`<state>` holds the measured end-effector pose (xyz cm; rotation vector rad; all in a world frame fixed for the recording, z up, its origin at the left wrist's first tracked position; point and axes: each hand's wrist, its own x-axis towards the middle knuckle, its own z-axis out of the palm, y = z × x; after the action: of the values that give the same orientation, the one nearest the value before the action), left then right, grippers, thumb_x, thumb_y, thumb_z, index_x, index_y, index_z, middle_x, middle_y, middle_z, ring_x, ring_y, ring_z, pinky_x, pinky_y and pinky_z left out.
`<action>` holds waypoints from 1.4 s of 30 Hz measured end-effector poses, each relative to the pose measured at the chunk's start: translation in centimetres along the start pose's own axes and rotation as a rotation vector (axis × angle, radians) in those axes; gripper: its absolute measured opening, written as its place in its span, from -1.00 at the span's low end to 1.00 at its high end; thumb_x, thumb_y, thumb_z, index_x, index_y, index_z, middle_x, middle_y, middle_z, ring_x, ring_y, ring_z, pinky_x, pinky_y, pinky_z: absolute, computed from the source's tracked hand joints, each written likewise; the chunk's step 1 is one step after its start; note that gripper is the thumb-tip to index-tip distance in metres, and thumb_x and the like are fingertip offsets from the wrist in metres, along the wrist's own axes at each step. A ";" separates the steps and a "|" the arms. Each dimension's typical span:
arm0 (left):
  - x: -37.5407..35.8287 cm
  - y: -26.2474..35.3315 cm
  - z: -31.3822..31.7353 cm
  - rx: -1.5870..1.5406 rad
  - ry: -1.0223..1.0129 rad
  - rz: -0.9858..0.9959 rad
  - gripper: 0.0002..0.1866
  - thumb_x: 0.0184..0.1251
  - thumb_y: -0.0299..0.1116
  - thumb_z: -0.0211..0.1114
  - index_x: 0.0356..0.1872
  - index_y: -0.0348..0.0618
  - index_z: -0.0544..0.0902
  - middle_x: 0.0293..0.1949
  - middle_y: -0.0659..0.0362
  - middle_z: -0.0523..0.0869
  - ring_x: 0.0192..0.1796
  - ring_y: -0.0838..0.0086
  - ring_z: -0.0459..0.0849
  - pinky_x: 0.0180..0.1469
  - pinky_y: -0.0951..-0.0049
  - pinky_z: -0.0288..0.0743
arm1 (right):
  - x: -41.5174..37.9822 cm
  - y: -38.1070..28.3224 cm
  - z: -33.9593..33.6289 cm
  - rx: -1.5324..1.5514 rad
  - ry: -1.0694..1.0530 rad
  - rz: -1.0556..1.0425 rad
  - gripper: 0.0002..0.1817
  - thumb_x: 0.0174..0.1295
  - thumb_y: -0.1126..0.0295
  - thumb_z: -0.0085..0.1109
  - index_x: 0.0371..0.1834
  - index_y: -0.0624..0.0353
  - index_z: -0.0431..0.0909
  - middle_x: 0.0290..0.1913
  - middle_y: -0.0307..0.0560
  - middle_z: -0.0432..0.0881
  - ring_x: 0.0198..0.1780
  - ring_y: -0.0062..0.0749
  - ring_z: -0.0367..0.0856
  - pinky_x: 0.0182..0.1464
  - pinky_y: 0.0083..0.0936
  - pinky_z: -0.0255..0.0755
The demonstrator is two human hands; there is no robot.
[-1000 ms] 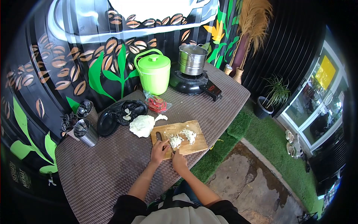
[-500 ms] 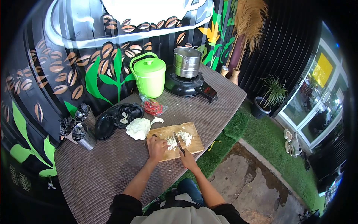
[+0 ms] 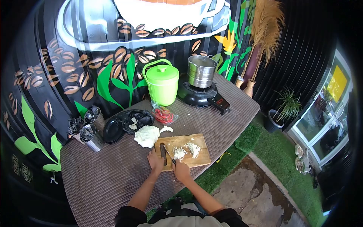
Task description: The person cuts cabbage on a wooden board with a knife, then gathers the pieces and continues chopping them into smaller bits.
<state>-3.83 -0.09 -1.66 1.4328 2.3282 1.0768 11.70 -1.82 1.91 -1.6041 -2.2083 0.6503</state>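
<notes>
A wooden cutting board (image 3: 200, 160) lies near the table's front edge, with two small heaps of finely chopped, pale cabbage (image 3: 194, 150) on it. My left hand (image 3: 155, 161) grips the board's left end, beside its dark handle slot; some fingertips are hard to make out. In my right hand (image 3: 182, 170), closed around the handle, is a knife (image 3: 169, 154). Its blade points away from me, to the left of the nearer heap. Just beyond the board sits a larger pale piece of cabbage (image 3: 146, 136), with a loose leaf strip (image 3: 166, 129) beside it.
Behind the board are a bag of red chillies (image 3: 164, 115), a black plastic bag (image 3: 138, 121) and black plates (image 3: 113, 130). Cutlery holders (image 3: 92, 139) stand left. A green lidded bucket (image 3: 162, 85) and a steel pot (image 3: 202, 72) on a black stove (image 3: 197, 94) stand farther back.
My left hand has left the chopped cabbage and moved to the board's left end. The knife has shifted left from between the heaps. The whole view has shifted slightly.
</notes>
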 end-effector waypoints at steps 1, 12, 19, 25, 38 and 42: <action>0.3 0.3 -0.3 0.003 -0.002 -0.004 -0.31 -0.12 -0.46 0.45 0.15 -0.30 0.41 0.01 -0.12 0.47 0.10 0.00 0.43 0.24 0.13 0.29 | 0.3 -0.1 0.2 -0.032 0.004 0.014 -0.63 0.35 0.11 -0.04 -0.14 0.27 0.39 -0.49 0.32 0.60 -0.35 0.23 0.63 -0.28 0.03 0.50; 3.2 -2.7 1.2 -0.059 -0.298 -0.206 -0.34 -0.24 -0.27 0.51 -0.13 -0.54 0.47 -0.05 -0.24 0.51 0.09 -0.01 0.47 0.13 0.24 0.44 | -2.0 2.4 -1.3 0.142 0.142 0.087 -0.66 0.38 0.16 -0.07 -0.14 0.28 0.36 -0.48 0.38 0.59 -0.38 0.33 0.59 -0.31 0.08 0.47; 3.6 -2.3 -0.7 -0.050 -0.406 -0.226 -0.42 -0.20 -0.30 0.47 -0.18 -0.56 0.49 -0.26 -0.13 0.67 -0.21 0.00 0.67 -0.14 0.23 0.59 | -4.5 1.1 -1.2 0.196 0.084 0.039 -0.69 0.35 0.17 -0.01 -0.17 0.25 0.36 -0.47 0.36 0.58 -0.35 0.31 0.58 -0.30 0.09 0.43; 2.4 -1.7 -0.9 -0.962 -0.658 -0.506 -0.83 0.07 -0.47 0.27 -0.37 -0.35 0.50 -0.39 0.09 0.65 -0.50 0.38 0.63 -0.42 0.38 0.55 | -4.4 1.5 -2.2 0.176 0.110 0.046 -0.68 0.33 0.14 0.02 -0.17 0.21 0.39 -0.45 0.32 0.60 -0.33 0.26 0.60 -0.28 0.03 0.45; 0.5 1.1 -1.7 -1.625 -0.947 -0.839 -0.79 0.16 -0.48 0.02 -0.66 -0.05 0.31 -0.74 0.29 0.30 -0.74 0.60 0.20 -0.64 0.60 0.18 | -4.5 4.4 -4.2 0.304 0.215 -0.019 -0.64 0.29 0.13 0.11 -0.18 0.27 0.48 -0.52 0.21 0.57 -0.44 0.06 0.60 -0.34 -0.20 0.42; 0.2 1.5 -2.8 -1.693 -0.930 -0.857 -0.78 0.17 -0.45 0.00 -0.66 -0.04 0.29 -0.75 0.31 0.27 -0.74 0.60 0.17 -0.66 0.62 0.18 | -4.4 5.7 -4.5 0.534 0.256 0.008 -0.68 0.32 0.18 0.10 -0.31 0.27 0.44 -0.66 -0.11 0.42 -0.60 -0.44 0.42 -0.50 -0.42 0.26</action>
<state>-4.28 -0.88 1.37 0.0617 0.5661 1.0810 19.88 -3.75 2.59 -1.3303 -1.6626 0.8883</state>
